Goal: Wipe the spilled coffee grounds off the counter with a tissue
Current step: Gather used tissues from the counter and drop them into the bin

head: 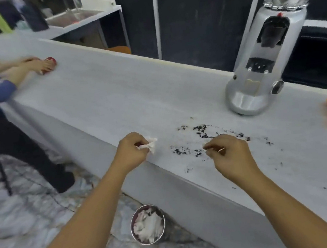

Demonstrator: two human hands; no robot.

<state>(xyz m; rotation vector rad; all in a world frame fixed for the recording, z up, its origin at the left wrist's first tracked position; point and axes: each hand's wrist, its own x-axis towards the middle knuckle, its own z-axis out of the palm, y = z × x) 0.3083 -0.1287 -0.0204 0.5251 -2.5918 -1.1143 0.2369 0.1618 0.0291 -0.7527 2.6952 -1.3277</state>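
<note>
My left grip (131, 152) pinches a crumpled tissue (150, 144), nearer me and left of the grinder (264, 58). My right grip (231, 154) is curled, contents unclear. Coffee grounds (201, 131) lie on the tabletop (113, 99) before the grinder, unwiped. Next I'd sweep the tissue through them.

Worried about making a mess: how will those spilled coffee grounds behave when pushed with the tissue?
The coffee grounds lie as loose specks, so probably light and apt to scatter. Some sit near the counter edge and might drop off.
</note>
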